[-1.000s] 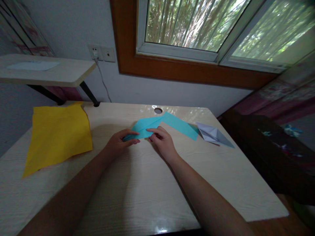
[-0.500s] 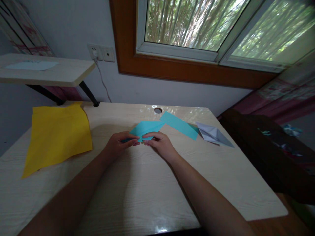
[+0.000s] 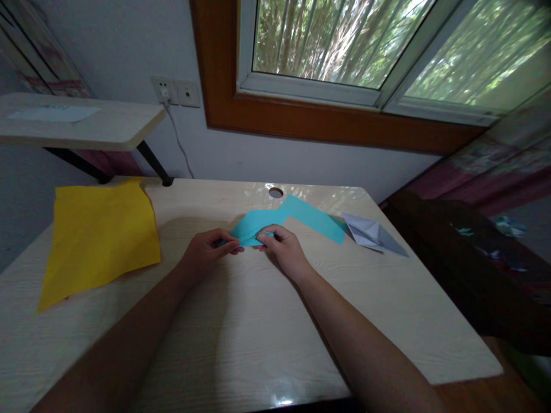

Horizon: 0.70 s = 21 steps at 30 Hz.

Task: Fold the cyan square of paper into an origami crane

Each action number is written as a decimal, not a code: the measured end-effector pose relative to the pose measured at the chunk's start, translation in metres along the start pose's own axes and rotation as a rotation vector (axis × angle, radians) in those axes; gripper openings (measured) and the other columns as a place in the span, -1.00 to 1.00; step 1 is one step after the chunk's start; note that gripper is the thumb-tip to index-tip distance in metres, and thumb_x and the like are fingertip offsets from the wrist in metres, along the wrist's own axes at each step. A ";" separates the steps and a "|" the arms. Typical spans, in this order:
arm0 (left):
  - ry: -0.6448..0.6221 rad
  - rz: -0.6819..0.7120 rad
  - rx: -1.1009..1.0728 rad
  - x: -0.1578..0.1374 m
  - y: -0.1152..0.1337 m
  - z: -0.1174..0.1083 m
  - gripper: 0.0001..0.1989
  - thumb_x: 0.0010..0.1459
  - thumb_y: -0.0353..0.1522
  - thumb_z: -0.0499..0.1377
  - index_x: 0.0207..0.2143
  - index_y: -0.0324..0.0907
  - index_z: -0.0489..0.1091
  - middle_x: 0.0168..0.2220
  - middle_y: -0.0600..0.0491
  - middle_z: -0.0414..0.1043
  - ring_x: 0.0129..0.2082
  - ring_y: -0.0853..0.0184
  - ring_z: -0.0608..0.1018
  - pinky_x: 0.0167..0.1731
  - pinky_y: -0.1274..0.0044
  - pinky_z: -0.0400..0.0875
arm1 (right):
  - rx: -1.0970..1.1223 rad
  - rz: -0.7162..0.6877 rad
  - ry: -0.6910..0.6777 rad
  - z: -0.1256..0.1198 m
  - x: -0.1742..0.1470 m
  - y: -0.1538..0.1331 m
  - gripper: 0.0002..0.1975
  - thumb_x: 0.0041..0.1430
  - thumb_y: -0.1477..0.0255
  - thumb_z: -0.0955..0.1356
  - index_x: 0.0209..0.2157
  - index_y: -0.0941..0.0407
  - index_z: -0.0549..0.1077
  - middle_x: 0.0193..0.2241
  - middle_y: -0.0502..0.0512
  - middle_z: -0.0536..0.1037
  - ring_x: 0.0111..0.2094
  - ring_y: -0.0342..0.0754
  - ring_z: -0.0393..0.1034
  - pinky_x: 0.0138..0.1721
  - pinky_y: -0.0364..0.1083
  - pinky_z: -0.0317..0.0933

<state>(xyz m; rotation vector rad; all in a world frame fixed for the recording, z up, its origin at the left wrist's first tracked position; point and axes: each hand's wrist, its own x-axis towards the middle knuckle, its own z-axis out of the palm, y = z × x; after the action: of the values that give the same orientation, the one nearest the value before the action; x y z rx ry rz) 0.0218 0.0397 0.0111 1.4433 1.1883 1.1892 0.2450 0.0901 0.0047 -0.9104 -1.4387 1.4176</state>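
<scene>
Between my two hands is a folded sheet of turquoise paper (image 3: 255, 220), raised slightly at the table's middle. My left hand (image 3: 210, 248) pinches its left near edge between thumb and fingers. On the right near edge, my right hand (image 3: 282, 245) is closed with its thumb on top and fingers beneath. A crease or flap shows along the near side, partly covered by my fingertips. Just behind and to the right lies a turquoise paper strip (image 3: 316, 219), and the folded sheet overlaps its left end in view.
A folded white paper boat (image 3: 373, 234) rests near the table's right edge. Yellow cloth-like sheet (image 3: 101, 235) lies at the left. Behind it stands a raised shelf (image 3: 124, 129) on black legs. A cable hole (image 3: 276, 193) is at the back of the table (image 3: 267, 332).
My right hand has shifted a little to the right along the near edge, opening a wider gap between my hands. More of the paper's near fold shows. My left hand has barely moved.
</scene>
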 end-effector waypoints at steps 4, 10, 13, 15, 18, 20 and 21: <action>0.020 -0.039 -0.024 0.000 -0.001 0.001 -0.68 0.09 -0.11 0.40 -0.39 -0.17 0.48 -0.40 0.02 0.66 -0.36 0.23 0.70 -0.27 0.45 0.60 | 0.018 -0.018 0.030 0.002 -0.001 -0.004 -0.78 0.10 0.24 0.50 -0.39 0.09 0.53 -0.54 -0.03 0.58 -0.46 -0.09 0.46 -0.33 -0.08 0.32; 0.045 -0.074 -0.079 0.000 -0.003 0.003 -0.63 0.07 -0.11 0.41 -0.41 -0.17 0.40 -0.39 -0.01 0.66 -0.37 0.21 0.70 -0.27 0.42 0.61 | 0.041 -0.025 0.076 0.003 -0.001 -0.004 -0.76 0.11 0.23 0.50 -0.38 0.08 0.46 -0.56 -0.05 0.57 -0.49 -0.10 0.44 -0.37 -0.09 0.29; 0.051 -0.074 -0.116 0.001 -0.002 0.004 -0.64 0.08 -0.13 0.41 -0.36 -0.17 0.39 -0.41 0.00 0.65 -0.38 0.23 0.71 -0.28 0.44 0.62 | 0.028 -0.019 0.113 0.003 0.000 -0.004 -0.74 0.11 0.22 0.49 -0.37 0.08 0.44 -0.57 -0.05 0.56 -0.50 -0.11 0.43 -0.39 -0.10 0.29; 0.052 -0.055 -0.145 0.001 -0.001 0.004 -0.63 0.08 -0.14 0.42 -0.28 -0.18 0.39 -0.41 0.02 0.65 -0.38 0.24 0.71 -0.29 0.45 0.62 | 0.033 -0.015 0.127 0.002 0.001 -0.003 -0.72 0.10 0.21 0.50 -0.35 0.08 0.42 -0.57 -0.08 0.53 -0.50 -0.11 0.44 -0.40 -0.10 0.29; 0.061 -0.027 -0.157 0.001 0.001 0.005 -0.60 0.08 -0.14 0.41 -0.21 -0.19 0.39 -0.34 0.01 0.66 -0.36 0.23 0.71 -0.28 0.44 0.63 | 0.088 -0.032 0.095 0.003 0.002 0.001 -0.67 0.04 0.24 0.53 -0.25 0.05 0.41 -0.60 -0.17 0.40 -0.50 -0.13 0.43 -0.39 -0.11 0.32; 0.059 -0.025 -0.137 0.001 0.002 0.005 -0.60 0.10 -0.12 0.40 -0.21 -0.19 0.39 -0.28 -0.03 0.66 -0.33 0.22 0.71 -0.27 0.42 0.64 | 0.131 -0.076 0.081 0.005 0.003 0.003 -0.53 0.01 0.27 0.54 -0.07 0.00 0.37 -0.54 -0.22 0.35 -0.50 -0.16 0.43 -0.37 -0.11 0.35; 0.056 -0.024 -0.127 0.001 0.002 0.005 -0.60 0.10 -0.12 0.40 -0.22 -0.20 0.39 -0.26 -0.04 0.66 -0.33 0.21 0.72 -0.27 0.42 0.65 | 0.148 -0.096 0.083 0.005 0.003 0.004 -0.43 0.00 0.29 0.55 0.02 -0.05 0.32 -0.50 -0.23 0.35 -0.50 -0.18 0.43 -0.36 -0.10 0.37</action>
<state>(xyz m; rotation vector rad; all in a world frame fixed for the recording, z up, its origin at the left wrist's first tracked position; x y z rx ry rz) 0.0269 0.0403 0.0121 1.3053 1.1445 1.2723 0.2387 0.0912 0.0015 -0.7869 -1.2811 1.3795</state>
